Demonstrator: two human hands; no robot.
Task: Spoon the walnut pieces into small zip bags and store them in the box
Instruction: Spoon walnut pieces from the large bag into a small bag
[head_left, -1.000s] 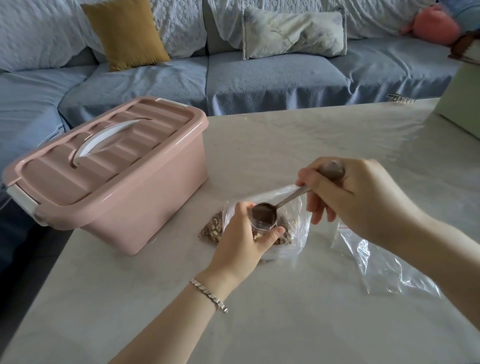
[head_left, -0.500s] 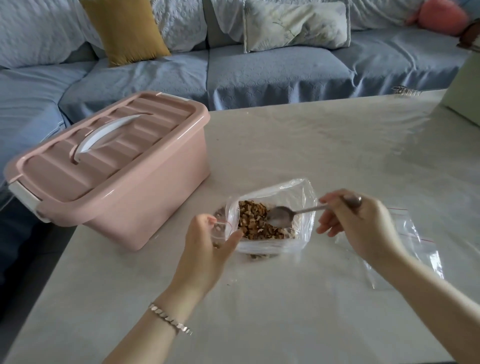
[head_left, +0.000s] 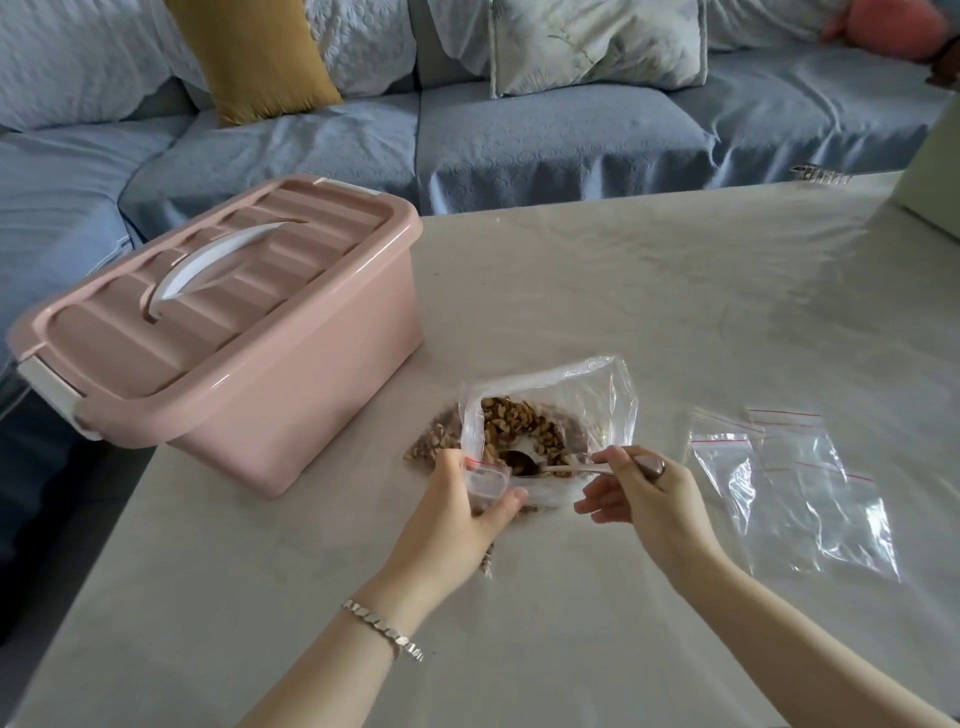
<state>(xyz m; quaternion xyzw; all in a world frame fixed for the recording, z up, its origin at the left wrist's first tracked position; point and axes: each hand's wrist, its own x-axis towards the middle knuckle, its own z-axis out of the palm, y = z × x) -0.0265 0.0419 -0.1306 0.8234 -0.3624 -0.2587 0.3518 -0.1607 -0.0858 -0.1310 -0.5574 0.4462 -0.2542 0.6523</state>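
Observation:
A large clear bag (head_left: 597, 400) stands open on the table with walnut pieces (head_left: 511, 423) inside. My right hand (head_left: 641, 499) pinches the handle of a metal spoon (head_left: 524, 466), whose bowl sits down among the walnuts. My left hand (head_left: 457, 514) holds a small clear zip bag (head_left: 485, 480) with a red strip, right beside the large bag's near edge. Behind the large bag lies another packet of walnut pieces (head_left: 434, 441). The pink box (head_left: 223, 332) with its white handle stands shut at the left.
Several empty small zip bags (head_left: 795, 483) lie flat on the table to the right. A pale green box corner (head_left: 930, 171) is at the far right. A blue sofa with cushions (head_left: 467, 130) runs behind the table (head_left: 675, 291).
The spoon has gone from over the small bag back into the large bag and now digs into the walnuts. My left hand with the small bag has moved slightly back toward me.

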